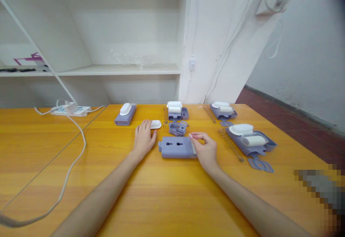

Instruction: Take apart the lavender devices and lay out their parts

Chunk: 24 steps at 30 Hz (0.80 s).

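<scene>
A purple plastic housing [175, 147] lies flat on the wooden table in front of me, two dark keyhole slots on its upper face and a tab at its left end. My right hand [206, 150] pinches a thin whitish strip [193, 146] at the housing's right end; the fingers partly hide that end. To the left, my left hand [145, 136] lies on the table with its fingers stretched forward, touching the edge of a white oval cover [156, 124]. Just behind the housing sits a small purple tray [177, 129] with small parts in and around it.
Similar purple-and-white part sets stand at the back [174, 108], back right [222, 109] and right [249, 138], with springs [231, 145] nearby. A purple unit with a white top [125, 114] stands back left. A power strip [71, 110] and its cable [81, 136] occupy the left.
</scene>
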### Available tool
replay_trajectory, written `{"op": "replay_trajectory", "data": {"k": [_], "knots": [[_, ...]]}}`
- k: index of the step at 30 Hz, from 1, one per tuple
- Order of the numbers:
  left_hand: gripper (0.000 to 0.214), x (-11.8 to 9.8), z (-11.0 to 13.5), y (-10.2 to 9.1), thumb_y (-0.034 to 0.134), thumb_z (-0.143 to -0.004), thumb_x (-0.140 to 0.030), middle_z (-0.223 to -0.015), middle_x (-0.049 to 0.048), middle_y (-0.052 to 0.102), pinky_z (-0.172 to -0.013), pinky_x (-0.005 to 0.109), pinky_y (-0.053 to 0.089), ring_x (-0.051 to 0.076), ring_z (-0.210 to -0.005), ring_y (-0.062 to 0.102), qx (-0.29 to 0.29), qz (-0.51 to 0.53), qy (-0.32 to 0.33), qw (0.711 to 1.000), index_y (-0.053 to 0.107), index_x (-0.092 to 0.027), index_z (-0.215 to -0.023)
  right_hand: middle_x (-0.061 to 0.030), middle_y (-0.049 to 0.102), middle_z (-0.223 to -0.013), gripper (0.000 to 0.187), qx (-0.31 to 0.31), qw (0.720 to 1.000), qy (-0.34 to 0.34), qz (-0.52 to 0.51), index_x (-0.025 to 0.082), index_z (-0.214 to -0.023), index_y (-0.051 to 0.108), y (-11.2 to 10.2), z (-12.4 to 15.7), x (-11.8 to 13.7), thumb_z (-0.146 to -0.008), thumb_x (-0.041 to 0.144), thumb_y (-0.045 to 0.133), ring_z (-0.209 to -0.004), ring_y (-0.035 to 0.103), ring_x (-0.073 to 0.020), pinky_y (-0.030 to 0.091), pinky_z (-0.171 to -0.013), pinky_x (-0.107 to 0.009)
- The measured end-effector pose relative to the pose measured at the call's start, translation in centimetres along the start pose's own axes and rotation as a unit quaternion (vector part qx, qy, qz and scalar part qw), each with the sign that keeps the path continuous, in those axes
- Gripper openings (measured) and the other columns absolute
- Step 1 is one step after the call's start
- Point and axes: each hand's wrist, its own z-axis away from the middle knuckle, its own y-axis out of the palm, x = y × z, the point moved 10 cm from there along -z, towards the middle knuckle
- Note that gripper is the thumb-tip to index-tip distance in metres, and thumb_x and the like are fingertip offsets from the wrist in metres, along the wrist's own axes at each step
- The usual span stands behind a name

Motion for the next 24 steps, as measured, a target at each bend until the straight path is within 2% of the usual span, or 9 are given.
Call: {"op": "replay_trajectory", "data": {"k": [6,9,12,15,17,21,24], "knots": [[0.038,0.3,0.3,-0.7,0.044,-0.086,-0.035,-0.106,0.0129,0.056,-0.081,0.040,0.039,0.029,-0.099,0.050,0.018,-0.074,-0.059,0.995,0.050,-0.018,-0.120,-0.0063,0.070,-0.077,0.020,-0.025,0.993,0.101,-0.047,0.016,-0.069,0.068,-0.3,-0.4,-3.1,-0.068,0.035,0.072,-0.075,0.065,-0.0203,0.048,-0.074,-0.033],[0.035,0.6,0.4,-1.2,0.046,-0.085,-0.038,-0.104,0.0137,0.054,-0.078,0.040,0.038,0.030,-0.097,0.049,0.009,-0.096,-0.079,0.992,0.055,-0.017,-0.111,-0.0070,0.071,-0.077,0.024,-0.018,0.988,0.140,-0.069,0.015,-0.072,0.070,0.1,-0.4,-4.5,-0.066,0.038,0.073,-0.073,0.065,-0.0203,0.048,-0.070,-0.031],[0.033,0.9,0.4,-1.2,0.049,-0.084,-0.038,-0.110,0.0157,0.052,-0.084,0.041,0.036,0.030,-0.102,0.047,-0.002,-0.100,-0.082,0.992,0.056,-0.015,-0.107,-0.0070,0.072,-0.077,0.027,-0.008,0.984,0.158,-0.086,0.015,-0.072,0.070,0.4,-0.4,-5.2,-0.065,0.041,0.073,-0.070,0.064,-0.0195,0.047,-0.066,-0.030],[0.030,1.5,0.4,-0.4,0.048,-0.086,-0.034,-0.105,0.0136,0.057,-0.089,0.041,0.034,0.028,-0.100,0.051,0.016,-0.078,-0.092,0.993,0.053,-0.014,-0.107,-0.0070,0.072,-0.076,0.027,0.001,0.981,0.168,-0.099,0.015,-0.071,0.071,0.6,-0.4,-5.4,-0.064,0.041,0.074,-0.070,0.064,-0.0193,0.048,-0.065,-0.029],[0.027,2.0,0.4,-0.1,0.046,-0.087,-0.031,-0.100,0.0111,0.060,-0.088,0.041,0.035,0.026,-0.096,0.053,0.032,-0.062,-0.108,0.992,0.052,-0.015,-0.108,-0.0073,0.072,-0.076,0.026,0.002,0.979,0.174,-0.107,0.015,-0.072,0.071,0.7,-0.4,-5.5,-0.064,0.040,0.074,-0.071,0.065,-0.0196,0.048,-0.066,-0.030],[0.026,2.0,0.4,-0.2,0.045,-0.088,-0.030,-0.104,0.0103,0.060,-0.082,0.038,0.038,0.026,-0.099,0.053,0.043,-0.049,-0.115,0.991,0.050,-0.017,-0.111,-0.0082,0.072,-0.079,0.026,0.006,0.976,0.189,-0.110,0.015,-0.075,0.072,0.8,-0.4,-5.8,-0.064,0.038,0.074,-0.073,0.065,-0.0207,0.048,-0.068,-0.031],[0.027,1.8,0.3,-0.3,0.044,-0.089,-0.031,-0.104,0.0102,0.060,-0.080,0.036,0.038,0.026,-0.100,0.053,0.048,-0.048,-0.113,0.991,0.049,-0.018,-0.112,-0.0078,0.073,-0.085,0.028,0.025,0.978,0.181,-0.095,0.015,-0.083,0.073,0.9,-0.5,-5.4,-0.069,0.040,0.070,-0.078,0.065,-0.0216,0.048,-0.072,-0.031]]}}
